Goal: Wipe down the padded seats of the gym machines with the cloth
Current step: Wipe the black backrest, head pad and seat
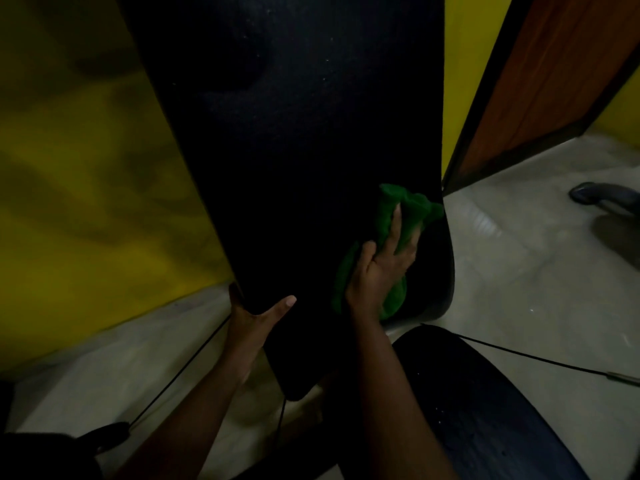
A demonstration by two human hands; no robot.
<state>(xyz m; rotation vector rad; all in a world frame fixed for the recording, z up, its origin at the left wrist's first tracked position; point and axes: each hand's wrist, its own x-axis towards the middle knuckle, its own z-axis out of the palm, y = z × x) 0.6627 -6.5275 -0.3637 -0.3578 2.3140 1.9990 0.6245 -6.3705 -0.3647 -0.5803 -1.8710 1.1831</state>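
Wiping the black pad with the cloth.
Right hand presses it with flat fingers; left hand grips the pad edge. Next, I think, wipe the upper part.

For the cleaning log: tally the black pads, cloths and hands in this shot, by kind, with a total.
Black pads: 2, the tall pad and the lower pad
Cloths: 1, the green cloth
Hands: 2, the left hand gripping the tall pad's edge, the right hand pressing the green cloth on it
Total: 5
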